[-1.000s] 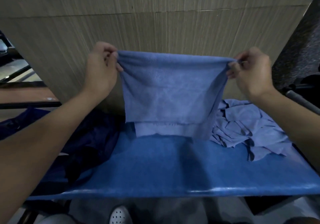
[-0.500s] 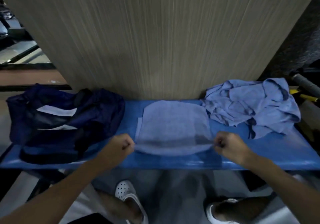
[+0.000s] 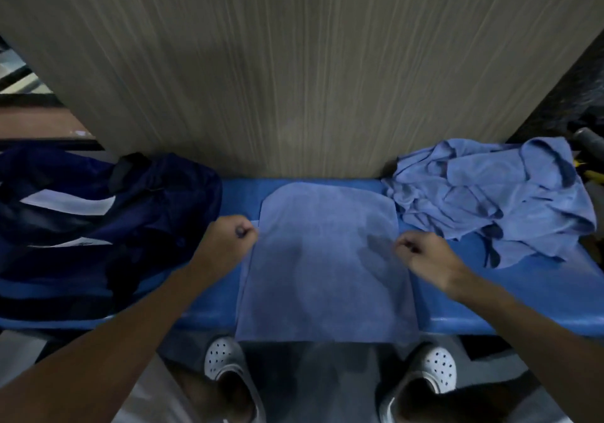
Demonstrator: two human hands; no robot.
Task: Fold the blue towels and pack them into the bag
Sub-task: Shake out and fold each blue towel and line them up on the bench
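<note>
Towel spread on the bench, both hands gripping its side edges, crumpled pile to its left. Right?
Not quite. The head view shows the crumpled pile to the right of the flat towel; the dark bag lies on its left. The rest holds: towel spread on the bench, left hand and right hand pinching its side edges.

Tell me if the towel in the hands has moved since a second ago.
Yes. The towel came down from in front of the wall onto the blue bench.

On table: flat towel. Left of flat towel: bag. Right of it: towel heap. Behind it: wall panel.
</note>
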